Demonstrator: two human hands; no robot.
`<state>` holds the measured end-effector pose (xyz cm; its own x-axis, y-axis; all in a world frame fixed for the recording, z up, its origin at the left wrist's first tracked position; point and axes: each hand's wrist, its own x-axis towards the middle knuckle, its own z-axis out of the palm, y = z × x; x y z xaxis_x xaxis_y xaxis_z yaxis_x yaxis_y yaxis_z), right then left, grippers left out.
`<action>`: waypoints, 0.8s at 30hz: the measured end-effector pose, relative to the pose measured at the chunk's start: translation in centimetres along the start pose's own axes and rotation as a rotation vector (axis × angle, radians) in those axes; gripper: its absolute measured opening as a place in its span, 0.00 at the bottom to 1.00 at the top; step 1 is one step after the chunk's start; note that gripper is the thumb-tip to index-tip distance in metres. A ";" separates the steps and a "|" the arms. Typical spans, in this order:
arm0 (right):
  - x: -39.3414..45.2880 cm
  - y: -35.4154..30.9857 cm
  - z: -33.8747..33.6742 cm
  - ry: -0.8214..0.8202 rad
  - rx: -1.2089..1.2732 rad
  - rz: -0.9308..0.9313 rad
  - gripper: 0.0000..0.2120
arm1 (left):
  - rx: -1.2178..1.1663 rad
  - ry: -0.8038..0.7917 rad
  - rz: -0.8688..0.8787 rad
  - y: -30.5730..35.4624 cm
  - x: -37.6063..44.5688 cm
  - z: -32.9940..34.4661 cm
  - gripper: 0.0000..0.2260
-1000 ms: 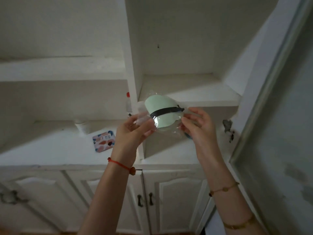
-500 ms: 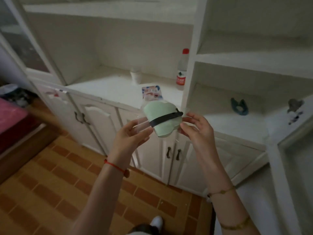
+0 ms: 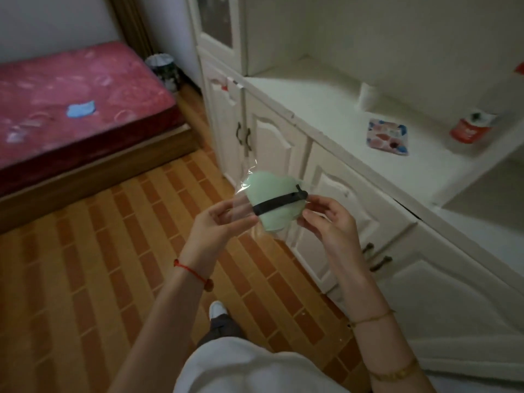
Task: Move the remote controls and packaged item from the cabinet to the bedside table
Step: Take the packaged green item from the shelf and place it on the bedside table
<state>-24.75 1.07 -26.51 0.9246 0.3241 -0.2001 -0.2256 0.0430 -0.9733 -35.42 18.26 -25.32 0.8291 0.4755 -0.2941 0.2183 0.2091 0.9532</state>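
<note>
Only the head view here: both hands are up in the middle of the shot holding the packaged item [image 3: 271, 205], a pale green soft thing with a black strap across it, sealed in a clear plastic bag. The left hand [image 3: 219, 222] is pinching the bag's left edge between thumb and fingers, and the right hand [image 3: 329, 222] is closed on the right edge just by the strap's end, so the package is stretched between them in mid-air, out in front of the white cabinet [image 3: 334, 177] doors and above the orange brick-pattern floor [image 3: 93, 265]. There's a red string bracelet [image 3: 192, 275] on the left wrist and thin gold ones on the right. Over at about 2 o'clock the cabinet's counter [image 3: 326, 109] has a small flat patterned packet [image 3: 388, 136] lying on it, a white cup-ish thing [image 3: 371, 96] behind that, and a bottle with a red label [image 3: 469, 129] further right, all a bit blurry. At 10 o'clock there's a bed with a red mattress [image 3: 71, 97] with a small blue scrap [image 3: 81, 109] on it, and a bin [image 3: 164, 70] sits between bed and cabinet. A white shoe [image 3: 217, 309] pokes out at 6 o'clock
</note>
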 end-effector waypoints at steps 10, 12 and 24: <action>6.0 3.2 18.1 -0.337 -0.134 0.075 0.13 | -0.049 0.353 -0.057 0.1 1.9 -15.2 0.19; 6.8 3.8 22.3 -0.412 -0.180 0.066 0.12 | -0.042 0.402 -0.055 0.4 2.1 -18.6 0.19; 9.0 7.2 43.4 -0.785 -0.282 0.123 0.13 | -0.096 0.737 -0.106 0.3 2.5 -35.2 0.22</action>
<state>-31.40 45.26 -30.41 0.3931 0.8785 -0.2715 -0.1298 -0.2393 -0.9622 -51.42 49.60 -28.20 0.2393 0.8907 -0.3865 0.2042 0.3430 0.9169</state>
